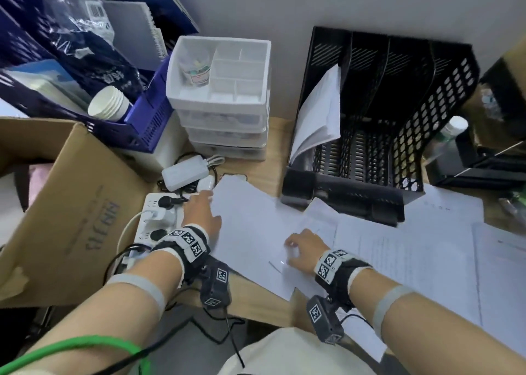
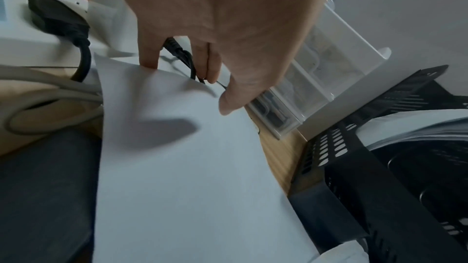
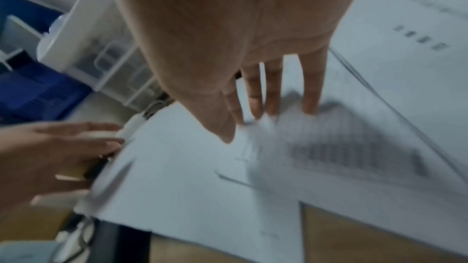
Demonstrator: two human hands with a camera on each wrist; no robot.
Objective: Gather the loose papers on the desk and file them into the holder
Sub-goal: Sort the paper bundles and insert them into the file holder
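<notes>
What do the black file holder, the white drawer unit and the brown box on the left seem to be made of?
File holder: probably plastic, matt black; moulded slots and round holes, though painted metal is possible. Drawer unit: white plastic frame, glossy, with see-through drawers. Box: brown cardboard, matt, with a torn, creased edge.

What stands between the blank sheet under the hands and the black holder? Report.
Nothing visible: between the blank sheet and the black holder lie only bare desk and flat loose papers. Most of its slots look empty.
</notes>
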